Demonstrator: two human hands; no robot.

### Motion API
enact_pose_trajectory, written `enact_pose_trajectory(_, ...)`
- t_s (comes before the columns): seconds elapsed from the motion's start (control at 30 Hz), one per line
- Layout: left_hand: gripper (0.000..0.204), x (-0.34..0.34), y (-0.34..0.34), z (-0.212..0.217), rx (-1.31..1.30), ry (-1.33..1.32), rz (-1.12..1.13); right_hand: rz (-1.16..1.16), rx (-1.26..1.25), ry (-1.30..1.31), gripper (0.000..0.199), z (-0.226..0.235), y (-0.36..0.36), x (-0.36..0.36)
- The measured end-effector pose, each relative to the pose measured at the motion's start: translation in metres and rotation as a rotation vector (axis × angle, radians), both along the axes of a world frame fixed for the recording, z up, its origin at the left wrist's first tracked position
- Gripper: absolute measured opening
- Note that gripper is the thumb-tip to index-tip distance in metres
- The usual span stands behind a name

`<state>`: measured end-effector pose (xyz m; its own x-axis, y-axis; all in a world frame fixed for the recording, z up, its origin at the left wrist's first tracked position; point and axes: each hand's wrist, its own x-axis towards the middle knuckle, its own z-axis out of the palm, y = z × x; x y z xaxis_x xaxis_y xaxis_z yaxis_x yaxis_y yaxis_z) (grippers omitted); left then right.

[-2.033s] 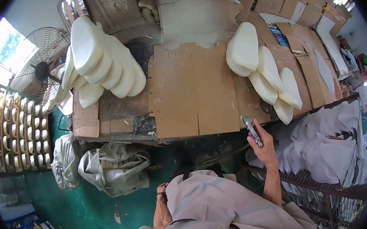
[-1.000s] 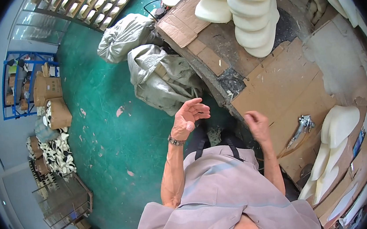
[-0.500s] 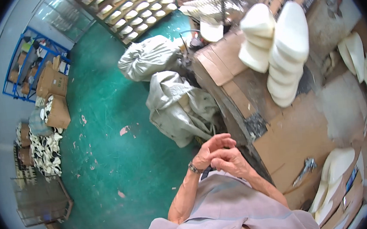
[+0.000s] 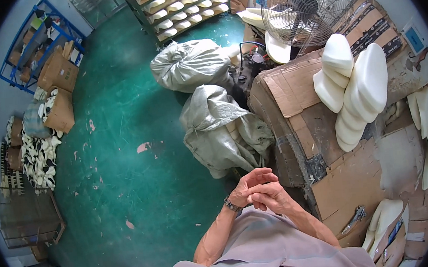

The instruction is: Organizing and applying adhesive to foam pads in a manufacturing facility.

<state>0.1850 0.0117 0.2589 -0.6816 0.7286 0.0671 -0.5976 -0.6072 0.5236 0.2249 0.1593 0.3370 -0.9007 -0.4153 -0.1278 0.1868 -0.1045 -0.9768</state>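
In front of my waist my two hands meet. My left hand point(image 4: 252, 181), with a watch point(image 4: 230, 204) on its wrist, has its fingers stretched out and slightly curved. Against its palm side presses my right hand point(image 4: 273, 198), fingers curled and thumb bent in. Whatever the right fingers hold, if anything, is hidden. Just beyond the hands slumps a grey woven sack point(image 4: 216, 128). To the right is a cardboard-covered bench point(image 4: 350, 182) bearing stacks of cream foam pieces point(image 4: 366, 83) and a metal tool point(image 4: 353, 218).
A large wire fan point(image 4: 307, 6) stands behind the bench. A tied sack point(image 4: 189, 66) and a rack of cream pieces point(image 4: 181, 5) are farther off. Along the left wall are a blue shelf point(image 4: 22, 64), cartons point(image 4: 57, 71) and a pile of black-and-white pieces point(image 4: 41, 163). The floor point(image 4: 122, 194) is green.
The view has shifted, bringing the whole fan into sight and moving the bench rightward in the picture. My hands stay together, the right fingers and thumb slightly repositioned against the left hand.
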Motion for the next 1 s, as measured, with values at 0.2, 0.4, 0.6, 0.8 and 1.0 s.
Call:
enact_pose_trajectory(0.2, 0.1, -0.037, -0.014, -0.002, 0.053, -0.029, 0.021, 0.122, 0.066, -0.135, 0.024, 0.004, -0.008, -0.052)
enact_pose_trajectory(0.4, 0.097, -0.111, -0.012, 0.006, -0.036, -0.046, 0.021, 0.164, -0.193, -0.312, 0.016, -0.003, 0.003, -0.129)
enact_pose_trajectory(0.6, 0.109, -0.175, 0.013, -0.014, -0.061, -0.036, 0.071, 0.167, -0.305, -0.274, 0.025, -0.029, 0.027, -0.19)
enact_pose_trajectory(0.8, 0.105, -0.212, 0.022, -0.021, -0.029, -0.017, 0.074, 0.137, -0.368, -0.312, 0.033, -0.033, 0.034, -0.225)
enact_pose_trajectory(1.0, 0.085, -0.236, 0.006, -0.042, -0.015, -0.157, -0.02, 0.116, -0.19, -0.438, 0.032, -0.048, 0.02, -0.253)
